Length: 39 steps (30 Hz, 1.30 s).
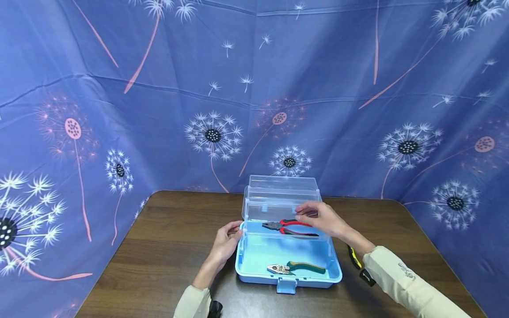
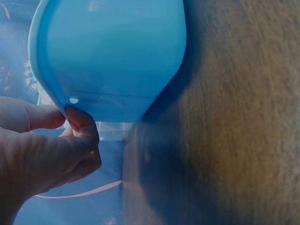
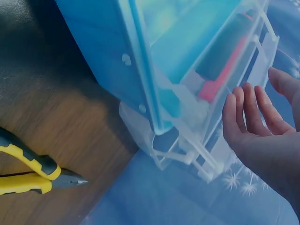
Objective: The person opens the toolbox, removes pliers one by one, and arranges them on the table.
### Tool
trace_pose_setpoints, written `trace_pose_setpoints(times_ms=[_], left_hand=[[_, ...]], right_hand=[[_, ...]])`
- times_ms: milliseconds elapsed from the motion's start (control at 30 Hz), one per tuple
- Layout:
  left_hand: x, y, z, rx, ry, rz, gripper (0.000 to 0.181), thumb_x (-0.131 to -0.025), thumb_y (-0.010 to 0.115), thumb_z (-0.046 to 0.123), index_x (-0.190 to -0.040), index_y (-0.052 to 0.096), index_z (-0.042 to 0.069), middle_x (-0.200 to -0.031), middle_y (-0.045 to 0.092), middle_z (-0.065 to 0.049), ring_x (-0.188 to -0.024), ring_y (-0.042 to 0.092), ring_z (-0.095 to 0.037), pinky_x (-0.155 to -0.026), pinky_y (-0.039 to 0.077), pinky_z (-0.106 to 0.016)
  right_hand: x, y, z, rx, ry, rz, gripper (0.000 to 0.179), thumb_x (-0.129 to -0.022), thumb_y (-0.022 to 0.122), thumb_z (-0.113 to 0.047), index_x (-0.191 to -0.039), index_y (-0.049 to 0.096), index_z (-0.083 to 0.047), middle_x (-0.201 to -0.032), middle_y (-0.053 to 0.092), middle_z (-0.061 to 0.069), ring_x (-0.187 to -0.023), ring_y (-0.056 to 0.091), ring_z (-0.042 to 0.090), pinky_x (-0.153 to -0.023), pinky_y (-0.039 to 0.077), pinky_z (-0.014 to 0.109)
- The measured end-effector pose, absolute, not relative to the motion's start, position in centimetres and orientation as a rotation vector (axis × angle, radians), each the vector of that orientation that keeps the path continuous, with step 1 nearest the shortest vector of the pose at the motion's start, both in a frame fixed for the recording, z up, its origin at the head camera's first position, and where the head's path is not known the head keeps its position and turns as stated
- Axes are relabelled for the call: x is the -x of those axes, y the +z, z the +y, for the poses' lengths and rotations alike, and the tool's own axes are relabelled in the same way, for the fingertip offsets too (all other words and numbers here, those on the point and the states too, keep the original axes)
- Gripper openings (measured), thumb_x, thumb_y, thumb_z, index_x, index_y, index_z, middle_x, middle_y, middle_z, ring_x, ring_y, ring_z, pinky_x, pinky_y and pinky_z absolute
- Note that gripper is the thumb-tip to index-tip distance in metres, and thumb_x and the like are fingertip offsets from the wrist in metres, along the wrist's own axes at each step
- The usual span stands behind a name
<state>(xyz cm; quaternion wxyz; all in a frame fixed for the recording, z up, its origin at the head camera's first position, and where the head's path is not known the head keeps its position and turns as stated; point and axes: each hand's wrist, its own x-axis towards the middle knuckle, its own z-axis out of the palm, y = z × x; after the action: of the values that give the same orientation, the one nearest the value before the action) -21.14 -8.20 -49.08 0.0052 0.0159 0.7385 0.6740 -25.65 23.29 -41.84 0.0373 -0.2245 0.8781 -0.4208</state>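
A light blue toolbox (image 1: 288, 279) stands open, its clear tray (image 1: 254, 212) raised at the back. Pliers with red and black handles (image 1: 285, 230) lie in the tray. On the floor of the box rest pliers with green handles (image 1: 304, 266). My left hand (image 1: 226, 244) pinches the rim (image 2: 38, 61) at the box's back left corner between thumb and fingers. Above the tray's right end, my right hand (image 1: 324, 218) hovers near the red-handled pliers. In the right wrist view its fingers (image 3: 252, 110) are loosely bent and hold nothing.
Pliers with yellow and black handles (image 3: 30, 183) lie on the wooden table (image 1: 171, 247) right of the box, partly hidden by my right arm in the head view. A blue dandelion-print cloth (image 1: 338, 88) hangs behind the table. The box's front latch (image 1: 286, 287) hangs down.
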Motion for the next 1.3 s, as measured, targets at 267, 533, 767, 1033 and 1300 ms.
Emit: trace_pose_setpoints(times_ms=[267,533,767,1033,1300], left_hand=[[21.3,-49.1,-8.1,-0.054,2.113,2.302,0.035,-0.101,0.056,0.001,-0.134,0.058,-0.011,-0.120,0.060,-0.022,-0.105,0.058,-0.025,-0.085,0.049,-0.024],[21.2,-49.1,-8.1,-0.040,2.104,2.318,0.034,-0.102,0.057,0.001,-0.134,0.058,-0.011,-0.120,0.059,-0.022,-0.104,0.057,-0.025,-0.084,0.049,-0.023],[21.1,-49.1,-8.1,-0.046,2.116,2.319,0.035,-0.101,0.058,0.002,-0.134,0.058,-0.011,-0.120,0.059,-0.022,-0.105,0.058,-0.026,-0.085,0.049,-0.024],[21.0,-49.2,-8.1,-0.043,2.106,2.335,0.034,-0.101,0.057,0.002,-0.134,0.059,-0.011,-0.121,0.060,-0.022,-0.107,0.058,-0.027,-0.087,0.048,-0.025],[21.1,-49.2,-8.1,-0.069,2.121,2.331,0.034,-0.101,0.057,0.001,-0.133,0.058,-0.012,-0.120,0.060,-0.023,-0.105,0.058,-0.026,-0.086,0.048,-0.024]], right_hand=[[26.0,-42.9,22.0,0.860,-1.191,2.645,0.032,-0.095,0.075,-0.016,-0.117,0.069,0.006,-0.106,0.072,0.014,-0.097,0.068,0.023,-0.085,0.057,0.035],[26.0,-42.1,20.5,0.894,-0.932,2.682,0.033,-0.092,0.079,-0.022,-0.117,0.073,-0.001,-0.106,0.073,0.007,-0.099,0.067,0.023,-0.087,0.055,0.042],[25.5,-41.1,19.3,1.029,-0.741,2.809,0.038,-0.088,0.082,-0.022,-0.117,0.075,0.003,-0.102,0.076,0.009,-0.088,0.068,0.020,-0.074,0.057,0.035],[25.4,-41.2,18.0,1.082,-0.747,2.771,0.026,-0.087,0.082,-0.011,-0.110,0.074,-0.001,-0.091,0.067,0.002,-0.077,0.055,0.012,-0.065,0.049,0.026],[25.4,-40.7,17.6,1.058,-0.818,2.726,0.014,-0.088,0.080,-0.003,-0.100,0.073,-0.003,-0.085,0.071,0.002,-0.070,0.060,0.006,-0.063,0.051,0.025]])
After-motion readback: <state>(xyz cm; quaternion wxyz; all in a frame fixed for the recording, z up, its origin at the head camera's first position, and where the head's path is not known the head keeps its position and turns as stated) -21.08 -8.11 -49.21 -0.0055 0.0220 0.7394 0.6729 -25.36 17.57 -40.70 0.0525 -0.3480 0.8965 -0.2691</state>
